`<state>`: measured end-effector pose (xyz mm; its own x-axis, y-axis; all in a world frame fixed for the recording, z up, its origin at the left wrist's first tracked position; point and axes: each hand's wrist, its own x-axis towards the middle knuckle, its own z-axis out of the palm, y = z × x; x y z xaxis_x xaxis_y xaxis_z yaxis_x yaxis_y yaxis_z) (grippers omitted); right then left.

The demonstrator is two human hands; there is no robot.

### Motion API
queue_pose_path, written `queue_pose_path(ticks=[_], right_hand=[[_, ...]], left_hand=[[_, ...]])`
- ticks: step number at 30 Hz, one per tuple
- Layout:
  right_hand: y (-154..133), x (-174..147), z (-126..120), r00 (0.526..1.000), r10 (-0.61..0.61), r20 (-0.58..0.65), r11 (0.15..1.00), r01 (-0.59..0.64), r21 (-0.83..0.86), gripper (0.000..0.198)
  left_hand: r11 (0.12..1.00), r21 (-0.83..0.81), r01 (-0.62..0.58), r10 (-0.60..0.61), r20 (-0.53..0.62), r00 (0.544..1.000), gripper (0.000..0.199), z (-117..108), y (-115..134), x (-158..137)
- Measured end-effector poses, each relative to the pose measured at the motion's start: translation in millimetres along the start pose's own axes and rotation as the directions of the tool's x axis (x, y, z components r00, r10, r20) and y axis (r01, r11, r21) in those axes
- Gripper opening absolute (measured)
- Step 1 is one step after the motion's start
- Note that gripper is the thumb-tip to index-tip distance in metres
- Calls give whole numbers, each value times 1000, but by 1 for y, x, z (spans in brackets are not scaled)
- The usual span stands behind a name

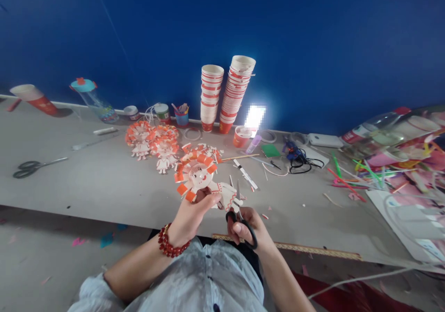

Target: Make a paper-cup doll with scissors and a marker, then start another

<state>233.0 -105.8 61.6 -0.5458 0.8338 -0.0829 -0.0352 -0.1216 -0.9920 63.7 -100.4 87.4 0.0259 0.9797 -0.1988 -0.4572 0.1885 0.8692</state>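
My left hand [196,212] is closed on a paper doll [201,175] with a drawn face, an orange fringed ring around its head and a white dress with red zigzag trim. In my right hand [248,228] is a pair of black-handled scissors [250,235], fingers in the loops. Its blades are apart, at the lower end of the doll's dress. Behind the doll lie finished-looking paper dolls [163,152] with similar orange fringes, bunched together on the table [132,191].
Two tall stacks of paper cups [211,96] stand at the back, beside a bright lit screen [255,117]. Another pair of scissors [29,168] lies left. A marker [245,173] lies beyond my right hand. Paper scraps and coloured strips [347,182] crowd the right side, near a plastic bottle [375,126].
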Motion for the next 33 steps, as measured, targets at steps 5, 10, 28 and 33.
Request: queue_pose_path(ticks=[5, 10, 28, 33], right_hand=[[0, -1, -2, 999, 30, -37, 999, -32, -44, 56], [2, 0, 3, 992, 52, -117, 999, -54, -7, 57], [21, 3, 15, 977, -10, -212, 993, 34, 112, 59], [18, 3, 18, 973, -30, -230, 993, 54, 101, 58]], left_hand=[[999, 48, -25, 25, 12, 1000, 9, -4, 1, 1], [999, 37, -38, 39, -11, 999, 11, -2, -3, -1], [988, -126, -90, 83, -54, 995, 13, 16, -24, -11], [981, -186, -62, 47, -80, 996, 15, 21, -22, -13]])
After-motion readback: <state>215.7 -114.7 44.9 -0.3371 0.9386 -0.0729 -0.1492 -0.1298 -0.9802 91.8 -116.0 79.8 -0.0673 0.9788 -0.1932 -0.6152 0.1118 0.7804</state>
